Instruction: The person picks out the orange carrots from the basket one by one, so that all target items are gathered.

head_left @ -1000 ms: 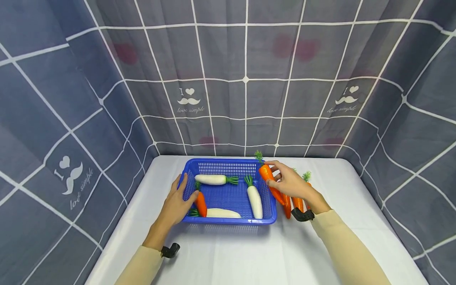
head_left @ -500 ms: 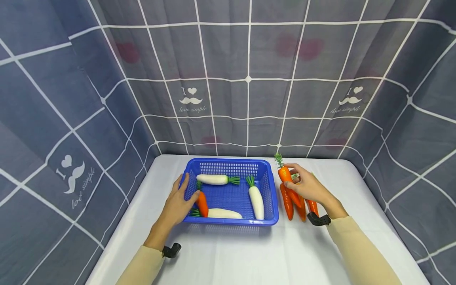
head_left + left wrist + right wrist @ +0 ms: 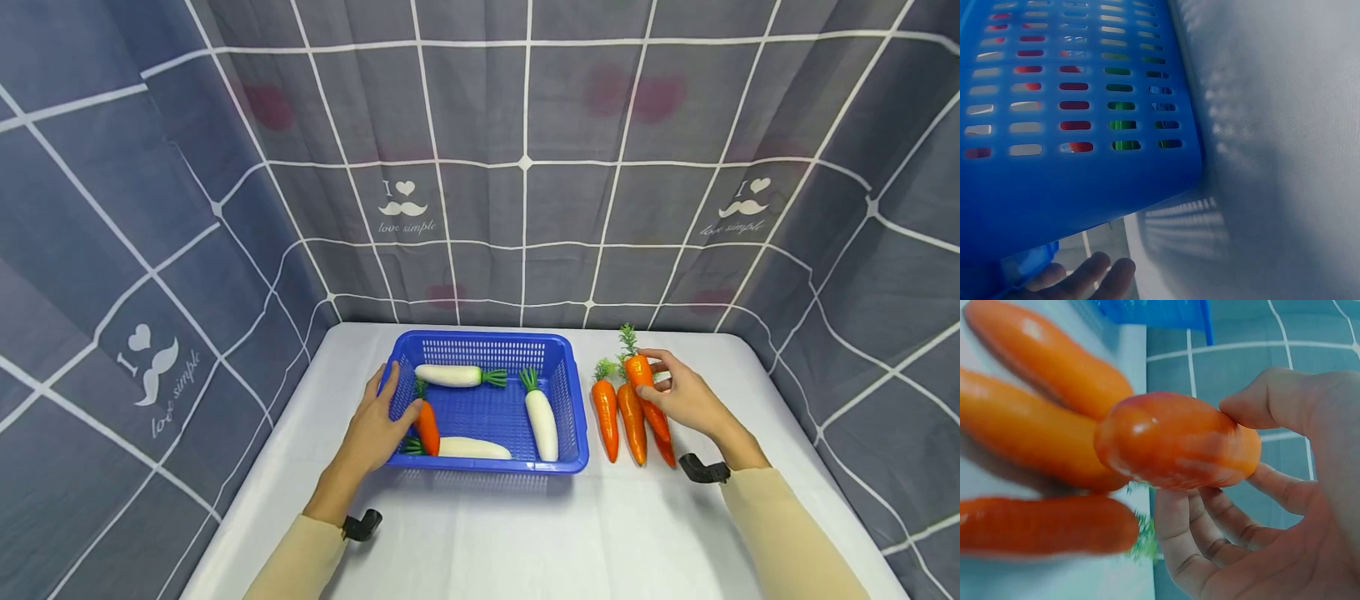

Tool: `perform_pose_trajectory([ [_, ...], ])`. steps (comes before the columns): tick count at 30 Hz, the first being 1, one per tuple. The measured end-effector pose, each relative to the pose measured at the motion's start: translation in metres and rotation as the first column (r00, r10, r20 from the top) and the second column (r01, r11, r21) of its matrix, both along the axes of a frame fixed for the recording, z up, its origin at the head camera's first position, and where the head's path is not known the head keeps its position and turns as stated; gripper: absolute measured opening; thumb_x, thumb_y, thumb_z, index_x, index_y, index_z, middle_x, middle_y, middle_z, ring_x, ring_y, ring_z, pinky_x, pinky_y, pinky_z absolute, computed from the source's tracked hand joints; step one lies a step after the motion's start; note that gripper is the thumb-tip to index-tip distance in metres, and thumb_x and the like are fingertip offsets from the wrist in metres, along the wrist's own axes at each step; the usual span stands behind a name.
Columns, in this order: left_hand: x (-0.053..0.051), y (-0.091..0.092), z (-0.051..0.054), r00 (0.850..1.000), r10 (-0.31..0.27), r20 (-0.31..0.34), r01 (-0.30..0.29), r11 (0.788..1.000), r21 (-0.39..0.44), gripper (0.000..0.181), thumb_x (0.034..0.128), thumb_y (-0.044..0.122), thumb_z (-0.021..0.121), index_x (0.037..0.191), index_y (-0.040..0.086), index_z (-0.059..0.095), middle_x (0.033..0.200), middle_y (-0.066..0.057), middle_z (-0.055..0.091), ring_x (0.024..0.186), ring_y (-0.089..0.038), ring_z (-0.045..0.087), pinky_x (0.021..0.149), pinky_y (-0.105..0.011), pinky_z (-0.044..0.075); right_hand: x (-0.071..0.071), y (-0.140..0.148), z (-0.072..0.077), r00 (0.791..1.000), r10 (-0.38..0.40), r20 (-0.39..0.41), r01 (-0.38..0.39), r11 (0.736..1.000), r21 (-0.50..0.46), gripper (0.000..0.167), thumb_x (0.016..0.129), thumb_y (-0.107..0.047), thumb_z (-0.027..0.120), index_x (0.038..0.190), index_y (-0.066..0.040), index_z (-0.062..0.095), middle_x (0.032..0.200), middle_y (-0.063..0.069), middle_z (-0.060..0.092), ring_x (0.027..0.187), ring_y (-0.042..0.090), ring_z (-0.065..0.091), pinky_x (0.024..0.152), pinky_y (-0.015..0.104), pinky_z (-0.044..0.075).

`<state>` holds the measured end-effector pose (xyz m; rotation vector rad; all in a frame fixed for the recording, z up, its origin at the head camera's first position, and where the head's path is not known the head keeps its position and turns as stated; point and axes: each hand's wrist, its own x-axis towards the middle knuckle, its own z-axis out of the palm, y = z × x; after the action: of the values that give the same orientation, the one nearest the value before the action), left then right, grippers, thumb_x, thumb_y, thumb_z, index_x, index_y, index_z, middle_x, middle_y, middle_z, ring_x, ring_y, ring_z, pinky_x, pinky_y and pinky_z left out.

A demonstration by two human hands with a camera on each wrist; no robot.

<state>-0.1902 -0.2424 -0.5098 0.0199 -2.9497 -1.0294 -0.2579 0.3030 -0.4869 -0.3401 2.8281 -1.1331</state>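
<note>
In the head view, my right hand (image 3: 684, 397) pinches an orange carrot (image 3: 640, 372) with a green top, above other carrots (image 3: 606, 419) lying right of the blue basket (image 3: 483, 468). The right wrist view shows that carrot (image 3: 1169, 440) between thumb and fingers, over several carrots (image 3: 1041, 528). My left hand (image 3: 372, 429) rests on the basket's left rim, fingers spread. Its fingertips (image 3: 1094, 275) appear beside the basket wall (image 3: 1066, 187) in the left wrist view. Inside the basket are white radishes (image 3: 542, 425) and one carrot (image 3: 427, 427).
A white cloth (image 3: 495, 542) covers the table. Grey-blue grid-patterned curtains (image 3: 480, 208) stand behind the table and at both sides.
My right hand has moved right with the carrot, from the basket's right rim to over the rightmost carrots. The other carrots show more now. My left hand has stayed at the basket's left side.
</note>
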Motion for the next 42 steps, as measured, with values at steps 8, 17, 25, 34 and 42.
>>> perform_pose_trajectory([
  [8, 0.0, 0.0, 0.0, 1.0, 0.002, 0.003, -0.002, 1.0, -0.001, 0.094, 0.119, 0.056, 0.06, 0.189, 0.021, 0.009, 0.197, -0.022, 0.006, 0.176, -0.06, 0.03, 0.136, -0.079, 0.033, 0.006, 0.028, -0.009, 0.999, -0.049, 0.008, 0.049, 0.999, -0.005, 0.077, 0.112, -0.02, 0.077, 0.177, -0.002, 0.04, 0.157, 0.042, 0.061, 0.117, 0.042, 0.08, 0.08, 0.03, 0.064],
  [17, -0.001, 0.0, -0.001, 1.0, 0.003, 0.003, -0.003, 1.0, -0.003, 0.095, 0.1187, 0.06, 0.058, 0.189, 0.021, 0.009, 0.197, -0.022, 0.007, 0.176, -0.06, 0.029, 0.136, -0.078, 0.032, 0.01, 0.052, -0.019, 0.993, -0.117, 0.029, 0.117, 0.993, 0.025, 0.078, 0.114, -0.023, 0.074, 0.177, 0.002, 0.036, 0.158, 0.046, 0.057, 0.121, 0.053, 0.077, 0.082, 0.035, 0.066],
  [25, 0.0, 0.001, -0.001, 1.0, 0.004, 0.0, -0.004, 1.0, -0.008, 0.094, 0.1189, 0.056, 0.06, 0.189, 0.02, 0.01, 0.197, -0.023, 0.008, 0.176, -0.06, 0.03, 0.136, -0.078, 0.033, 0.012, 0.064, -0.034, 0.988, -0.146, 0.051, 0.143, 0.989, 0.043, 0.077, 0.113, -0.02, 0.074, 0.175, 0.006, 0.036, 0.155, 0.049, 0.057, 0.123, 0.059, 0.075, 0.082, 0.042, 0.07],
  [34, 0.0, 0.001, 0.0, 1.0, 0.004, 0.007, -0.004, 1.0, -0.011, 0.095, 0.1185, 0.061, 0.058, 0.189, 0.021, 0.009, 0.197, -0.023, 0.007, 0.176, -0.06, 0.029, 0.136, -0.077, 0.032, 0.011, 0.066, -0.048, 0.983, -0.156, 0.092, 0.15, 0.987, 0.063, 0.077, 0.112, -0.019, 0.075, 0.173, 0.009, 0.036, 0.152, 0.05, 0.058, 0.125, 0.062, 0.074, 0.096, 0.06, 0.068],
  [42, 0.0, 0.001, 0.0, 1.0, 0.008, 0.004, -0.008, 1.0, -0.01, 0.094, 0.1188, 0.057, 0.06, 0.189, 0.021, 0.01, 0.197, -0.023, 0.007, 0.176, -0.06, 0.03, 0.136, -0.078, 0.032, 0.01, 0.066, -0.056, 0.98, -0.162, 0.12, 0.152, 0.984, 0.088, 0.078, 0.112, -0.021, 0.075, 0.173, 0.009, 0.035, 0.152, 0.05, 0.058, 0.128, 0.063, 0.071, 0.11, 0.076, 0.062],
])
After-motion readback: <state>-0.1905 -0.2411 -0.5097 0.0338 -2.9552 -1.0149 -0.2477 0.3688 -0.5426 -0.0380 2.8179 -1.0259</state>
